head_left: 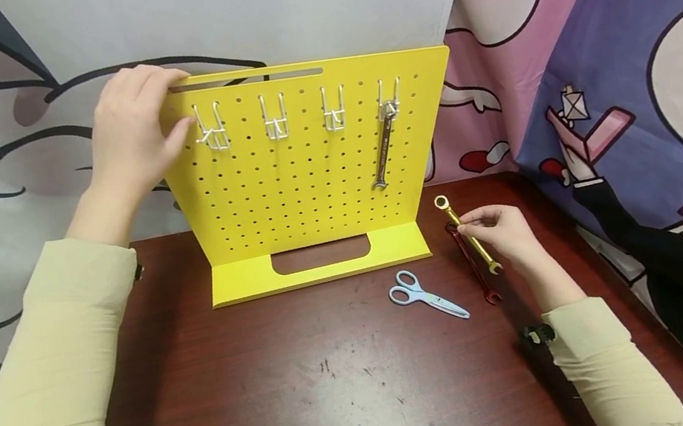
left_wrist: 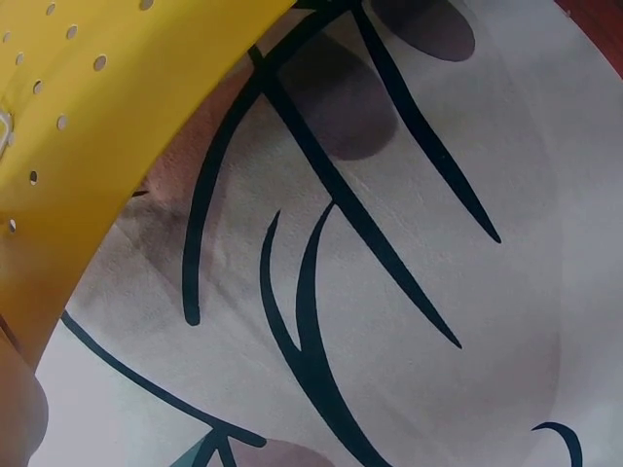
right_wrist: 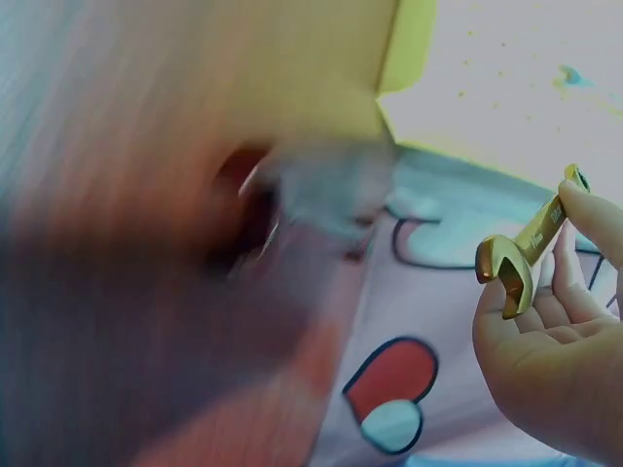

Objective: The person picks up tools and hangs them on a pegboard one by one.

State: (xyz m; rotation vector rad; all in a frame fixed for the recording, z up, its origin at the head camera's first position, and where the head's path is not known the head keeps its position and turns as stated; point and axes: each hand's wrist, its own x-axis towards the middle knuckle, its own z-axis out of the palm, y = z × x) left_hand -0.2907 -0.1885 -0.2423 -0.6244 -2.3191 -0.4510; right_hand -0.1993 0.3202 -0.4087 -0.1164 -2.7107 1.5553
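Gold wrench (head_left: pixel 476 245): just right of the pegboard's (head_left: pixel 311 154) base, pinched between thumb and fingers of the right hand (head_left: pixel 508 234), ring end pointing away from the person. Red wrench (head_left: pixel 473 268) lies below it; whether they touch, can't tell. Handling, my judgement: keep the pinch near mid-shank, lift well clear of the red one before turning, brace the pegboard throughout. Right forearm slants in from the near right. Left hand (head_left: pixel 130 124) grips the pegboard's upper left corner, thumb in front, arm stretched forward. Scissors (head_left: pixel 419 295) on worktop (head_left: pixel 263 392), in front of the pegboard's right end. Silver wrench (head_left: pixel 382 149) hangs on the pegboard's right side.
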